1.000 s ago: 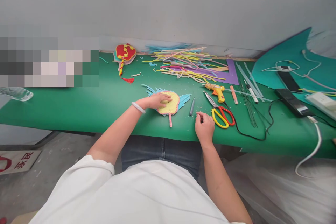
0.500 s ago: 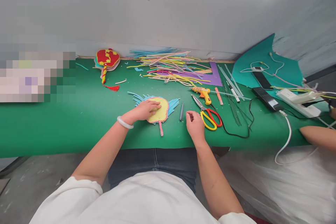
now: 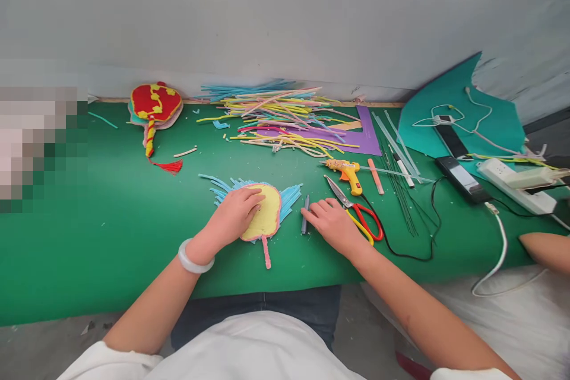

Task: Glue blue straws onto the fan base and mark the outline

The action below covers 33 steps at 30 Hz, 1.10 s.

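My left hand (image 3: 238,214) lies with its fingers spread on the left part of a yellow fan-shaped piece (image 3: 268,209). That piece has a pink rim and a pink handle (image 3: 266,252) pointing toward me, and light blue strips (image 3: 290,199) stick out from under it on both sides. To its right, my right hand (image 3: 332,219) rests palm down, fingers apart, its fingertips at a dark grey pen-like stick (image 3: 305,222) that lies on the green table. Scissors (image 3: 367,222) with red and yellow handles are partly hidden behind my right hand.
Behind lie a pile of coloured strips (image 3: 276,107), a purple sheet (image 3: 369,133) and a yellow glue gun (image 3: 351,175). At the back left is a red fan (image 3: 155,102) with a tassel. A power strip (image 3: 516,184) and a person's arm (image 3: 545,251) are at the right.
My right hand has turned over from a curled pose, reached left and spread its fingers by the grey stick. My left hand remains on the yellow piece. The view has shifted.
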Each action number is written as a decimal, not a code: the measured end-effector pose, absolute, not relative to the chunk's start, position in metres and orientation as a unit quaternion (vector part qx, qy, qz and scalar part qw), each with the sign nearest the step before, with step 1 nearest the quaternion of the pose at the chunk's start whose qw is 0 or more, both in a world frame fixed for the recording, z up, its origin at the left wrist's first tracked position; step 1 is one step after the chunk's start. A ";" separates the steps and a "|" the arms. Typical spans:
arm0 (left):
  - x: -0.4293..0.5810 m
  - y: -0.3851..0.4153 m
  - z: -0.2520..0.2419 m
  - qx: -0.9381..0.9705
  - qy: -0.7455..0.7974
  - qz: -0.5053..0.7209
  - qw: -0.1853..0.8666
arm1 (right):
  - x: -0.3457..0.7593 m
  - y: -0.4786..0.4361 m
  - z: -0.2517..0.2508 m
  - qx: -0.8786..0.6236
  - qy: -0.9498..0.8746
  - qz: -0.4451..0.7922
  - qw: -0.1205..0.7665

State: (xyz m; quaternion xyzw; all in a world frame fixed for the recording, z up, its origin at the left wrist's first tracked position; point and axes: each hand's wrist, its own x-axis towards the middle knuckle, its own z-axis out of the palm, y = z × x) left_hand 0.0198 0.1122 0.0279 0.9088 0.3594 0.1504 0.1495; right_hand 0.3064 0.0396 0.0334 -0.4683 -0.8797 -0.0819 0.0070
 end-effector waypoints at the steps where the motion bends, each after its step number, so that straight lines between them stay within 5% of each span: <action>1: 0.023 0.111 0.029 0.905 0.360 0.175 0.143 | 0.309 0.042 0.036 -0.445 -0.890 -0.097 -0.007; 8: 0.036 0.108 0.029 0.935 0.282 0.119 0.177 | 0.322 0.054 0.038 -0.379 -0.916 -0.122 0.044; 15: 0.034 0.108 0.013 0.948 0.283 0.073 0.124 | 0.297 0.034 0.036 -0.576 -0.695 0.029 0.430; 19: 0.035 0.108 0.011 0.948 0.290 0.068 0.110 | 0.267 0.032 0.034 -0.634 -0.531 0.178 0.534; 24: 0.036 0.109 0.013 0.953 0.284 0.056 0.091 | 0.242 0.046 0.027 -0.628 -0.452 0.290 0.563; 33: 0.038 0.109 0.013 0.960 0.270 0.063 0.046 | 0.234 0.054 0.017 -0.637 -0.531 0.221 0.513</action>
